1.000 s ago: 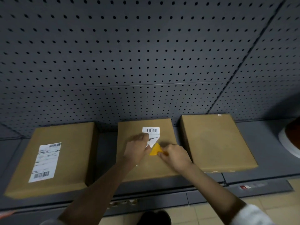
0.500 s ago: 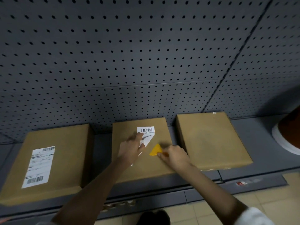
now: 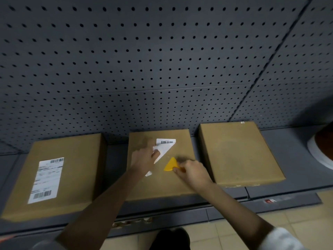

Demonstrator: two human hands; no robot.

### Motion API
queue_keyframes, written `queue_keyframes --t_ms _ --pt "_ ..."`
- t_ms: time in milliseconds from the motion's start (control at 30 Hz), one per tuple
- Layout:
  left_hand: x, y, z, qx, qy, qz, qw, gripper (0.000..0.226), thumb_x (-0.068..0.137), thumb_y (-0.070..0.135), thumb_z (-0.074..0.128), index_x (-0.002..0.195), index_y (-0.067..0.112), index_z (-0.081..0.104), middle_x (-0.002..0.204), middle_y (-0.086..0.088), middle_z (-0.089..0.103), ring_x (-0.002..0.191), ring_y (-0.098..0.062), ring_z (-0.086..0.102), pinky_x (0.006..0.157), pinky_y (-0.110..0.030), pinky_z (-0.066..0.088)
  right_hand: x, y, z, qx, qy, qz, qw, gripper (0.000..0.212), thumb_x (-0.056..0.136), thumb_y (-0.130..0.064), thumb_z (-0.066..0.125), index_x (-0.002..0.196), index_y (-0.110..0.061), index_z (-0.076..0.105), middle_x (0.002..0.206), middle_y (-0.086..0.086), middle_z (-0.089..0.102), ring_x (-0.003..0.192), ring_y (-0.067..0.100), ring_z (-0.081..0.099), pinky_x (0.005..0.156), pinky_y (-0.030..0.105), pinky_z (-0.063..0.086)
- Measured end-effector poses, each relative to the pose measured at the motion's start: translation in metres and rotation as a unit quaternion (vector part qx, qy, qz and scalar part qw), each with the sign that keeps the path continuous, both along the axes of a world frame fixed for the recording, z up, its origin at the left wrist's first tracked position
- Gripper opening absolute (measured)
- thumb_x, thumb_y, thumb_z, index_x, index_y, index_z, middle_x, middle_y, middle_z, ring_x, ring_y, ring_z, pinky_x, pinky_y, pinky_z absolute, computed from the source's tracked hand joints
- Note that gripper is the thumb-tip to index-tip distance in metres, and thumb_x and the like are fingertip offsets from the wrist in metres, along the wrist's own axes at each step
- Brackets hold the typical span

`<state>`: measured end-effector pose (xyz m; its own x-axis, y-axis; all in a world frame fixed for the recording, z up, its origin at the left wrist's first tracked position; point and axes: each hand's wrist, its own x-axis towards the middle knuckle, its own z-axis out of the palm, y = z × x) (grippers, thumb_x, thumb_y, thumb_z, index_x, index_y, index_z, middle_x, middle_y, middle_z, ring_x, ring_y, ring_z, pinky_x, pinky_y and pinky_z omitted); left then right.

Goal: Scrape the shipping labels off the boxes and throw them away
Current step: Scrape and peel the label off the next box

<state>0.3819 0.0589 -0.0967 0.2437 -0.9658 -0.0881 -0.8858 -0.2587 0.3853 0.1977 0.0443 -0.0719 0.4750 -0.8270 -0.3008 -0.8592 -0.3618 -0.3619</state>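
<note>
Three flat brown boxes lie side by side on a grey shelf. On the middle box (image 3: 149, 184) a white shipping label (image 3: 166, 146) is half peeled, its loose lower part folded up and pinched by my left hand (image 3: 143, 159); the barcode end still sticks to the cardboard. My right hand (image 3: 192, 173) grips a yellow plastic scraper (image 3: 171, 165), whose blade rests on the bare cardboard just below the label. The left box (image 3: 75, 159) carries a whole label (image 3: 46, 180). The right box (image 3: 239, 152) has a bare top.
A dark grey pegboard wall (image 3: 162, 60) rises right behind the boxes. A round white-rimmed object (image 3: 322, 154) sits at the right edge of the shelf (image 3: 288, 141). Below the shelf's front lip is tan tiled floor (image 3: 306, 219), with a dark shoe (image 3: 170, 239) showing.
My left hand has pulled more of the label off toward the left, leaving a smaller stuck triangle. The scraper has backed away from the label, down and to the right.
</note>
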Motion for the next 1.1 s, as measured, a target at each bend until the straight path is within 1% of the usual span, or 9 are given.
queue_keyframes --t_ms 133,233,433,567,667,800,967,1033,1100 --pt "0.004 -0.002 0.002 -0.001 0.004 -0.006 1.0 0.029 0.093 0.029 0.04 0.115 0.01 0.039 0.092 -0.015 0.067 0.079 -0.038 0.064 0.063 -0.034 0.041 0.03 -0.009 -0.002 0.005 -0.029 0.001 1.0 0.03 0.093 -0.038 0.05 0.088 -0.011 0.061 0.093 0.013 0.068 0.09 0.034 0.064 0.066 0.033 0.041" --pt "0.007 -0.001 0.0 -0.006 0.026 0.0 1.0 0.028 0.093 0.03 0.041 0.113 0.011 0.039 0.091 -0.016 0.066 0.078 -0.037 0.064 0.066 -0.036 0.048 0.023 -0.009 0.0 0.007 -0.027 0.006 1.0 0.029 0.093 -0.039 0.05 0.094 -0.013 0.064 0.097 0.014 0.068 0.093 0.034 0.063 0.071 0.036 0.047" --pt "0.0 0.001 -0.001 -0.014 0.021 0.01 1.0 0.026 0.093 0.029 0.041 0.111 0.01 0.041 0.086 -0.016 0.066 0.073 -0.035 0.062 0.06 -0.031 0.039 0.005 -0.011 0.0 -0.013 -0.001 -0.02 1.0 0.035 0.092 -0.042 0.049 0.096 -0.012 0.066 0.099 0.014 0.069 0.096 0.035 0.063 0.072 0.036 0.048" --pt "0.006 0.005 0.003 -0.012 0.064 0.027 0.997 0.025 0.092 0.029 0.043 0.113 0.015 0.041 0.097 -0.014 0.065 0.082 -0.038 0.064 0.069 -0.036 0.051 0.033 -0.015 -0.001 -0.019 -0.017 -0.008 1.0 0.033 0.094 -0.039 0.048 0.095 -0.009 0.063 0.1 0.015 0.068 0.095 0.035 0.063 0.073 0.036 0.047" --pt "0.002 0.009 0.009 -0.015 0.098 -0.004 0.995 0.022 0.093 0.025 0.045 0.112 0.015 0.042 0.104 -0.013 0.065 0.087 -0.036 0.064 0.074 -0.039 0.054 0.028 -0.015 -0.004 -0.019 -0.012 -0.004 1.0 0.032 0.095 -0.038 0.048 0.098 -0.01 0.061 0.103 0.016 0.068 0.098 0.036 0.062 0.076 0.037 0.048" --pt "-0.002 0.011 0.011 -0.046 0.055 -0.062 0.995 0.02 0.09 0.026 0.051 0.105 0.015 0.045 0.108 -0.01 0.064 0.091 -0.031 0.063 0.073 -0.041 0.054 0.027 -0.014 -0.001 -0.033 0.003 -0.002 0.999 0.034 0.096 -0.039 0.046 0.099 -0.007 0.06 0.107 0.017 0.067 0.1 0.037 0.062 0.076 0.037 0.047" --pt "-0.001 0.012 0.015 -0.043 0.115 -0.074 0.99 0.051 0.083 0.036 0.062 0.127 0.018 0.043 0.109 -0.004 0.06 0.103 -0.024 0.056 0.084 -0.034 0.047 0.027 -0.016 0.002 -0.021 0.024 -0.008 0.999 0.039 0.095 -0.043 0.044 0.102 -0.009 0.061 0.111 0.015 0.066 0.103 0.035 0.062 0.079 0.037 0.048" --pt "0.0 0.01 0.021 -0.021 0.1 -0.101 0.99 0.063 0.074 0.056 0.064 0.124 0.021 0.047 0.093 0.008 0.055 0.096 -0.016 0.053 0.077 -0.022 0.039 0.026 -0.016 0.003 -0.02 0.038 -0.001 0.999 0.042 0.095 -0.044 0.044 0.107 -0.008 0.061 0.115 0.015 0.065 0.106 0.035 0.062 0.082 0.037 0.049" --pt "0.0 0.009 0.028 -0.005 0.048 -0.127 0.991 0.064 0.065 0.064 0.066 0.11 0.02 0.056 0.09 0.011 0.054 0.088 -0.008 0.047 0.072 -0.019 0.031 0.023 -0.016 0.004 -0.032 0.053 0.02 0.998 0.039 0.094 -0.041 0.046 0.113 -0.009 0.06 0.121 0.012 0.061 0.108 0.033 0.062 0.083 0.036 0.049"
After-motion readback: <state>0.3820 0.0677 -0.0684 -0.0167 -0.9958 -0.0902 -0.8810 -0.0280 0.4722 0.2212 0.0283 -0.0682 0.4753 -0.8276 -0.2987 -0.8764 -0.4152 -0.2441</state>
